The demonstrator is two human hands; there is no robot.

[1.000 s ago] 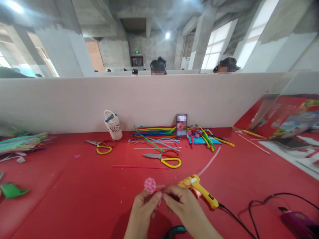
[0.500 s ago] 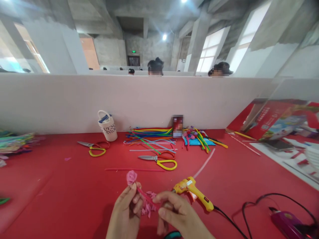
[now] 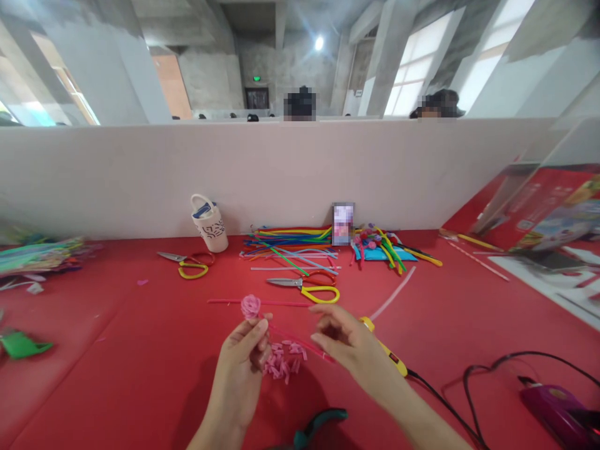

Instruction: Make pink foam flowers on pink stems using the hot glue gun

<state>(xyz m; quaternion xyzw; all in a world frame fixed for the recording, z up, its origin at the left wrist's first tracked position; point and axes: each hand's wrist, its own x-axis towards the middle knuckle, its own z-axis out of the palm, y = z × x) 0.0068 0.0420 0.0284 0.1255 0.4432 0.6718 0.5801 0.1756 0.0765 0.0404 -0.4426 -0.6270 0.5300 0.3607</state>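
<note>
The left hand (image 3: pixel 244 353) has its grip pinching the stem (image 3: pixel 304 343) just under the pink flower (image 3: pixel 250 306), which is held above the red counter (image 3: pixel 140 350). To the flower's right, the right hand (image 3: pixel 349 340) has its grip spread, with the stem's far end close by it, whether touching I cannot tell. Below and right of the flower lies a heap of pink clippings (image 3: pixel 280 364), beyond it to the right the nearer scissors (image 3: pixel 300 285), and farther right the yellow glue gun (image 3: pixel 396 360), partly hidden by the right hand.
</note>
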